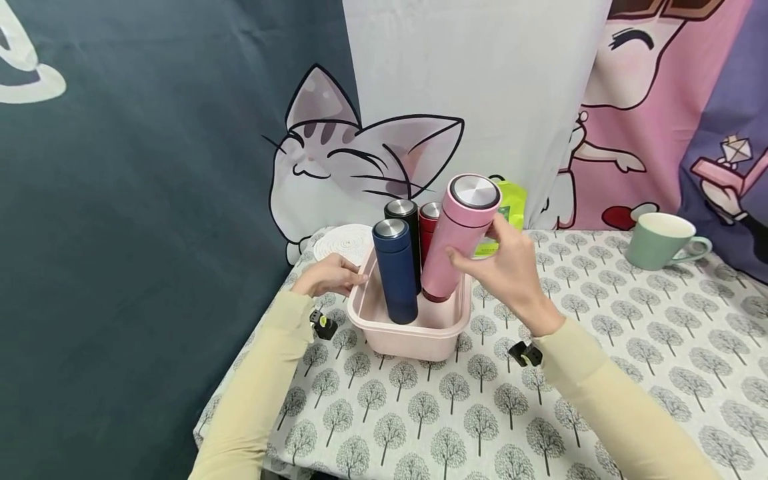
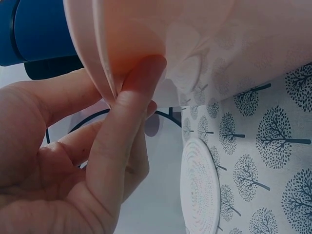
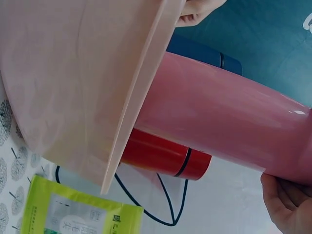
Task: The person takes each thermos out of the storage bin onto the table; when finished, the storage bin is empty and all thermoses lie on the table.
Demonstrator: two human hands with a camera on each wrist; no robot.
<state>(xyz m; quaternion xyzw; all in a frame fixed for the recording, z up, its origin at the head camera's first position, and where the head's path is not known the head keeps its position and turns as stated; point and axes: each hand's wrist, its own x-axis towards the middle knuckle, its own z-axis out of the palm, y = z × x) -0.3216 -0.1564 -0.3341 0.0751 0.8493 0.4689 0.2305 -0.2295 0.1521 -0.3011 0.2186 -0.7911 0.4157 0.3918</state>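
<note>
Four cylindrical metal-capped flasks are present, all in or over one pale pink rectangular plastic tub point(image 1: 414, 333), which stands on the tree-print tablecloth point(image 1: 600, 347) at the table's left side. The tall pink flask point(image 1: 457, 235) leans tilted, its base inside the tub at the right and its top pointing right and upward. The dark blue flask point(image 1: 396, 270) stands upright near the tub's front left. The black flask point(image 1: 405, 223) and the red flask point(image 1: 429, 230) stand behind it at the far side.

The right hand point(image 1: 510, 267) grips the pink flask, fingers curled round its upper body. The left hand point(image 1: 330, 275) pinches the tub's left rim between thumb and fingers.

One white round woven coaster point(image 1: 343, 243) lies far left of the tub. One lime-green printed packet point(image 1: 507, 210) lies behind the tub; its writing is too small to read. One pale green ceramic mug point(image 1: 660, 240) stands far right, well apart from the tub.
</note>
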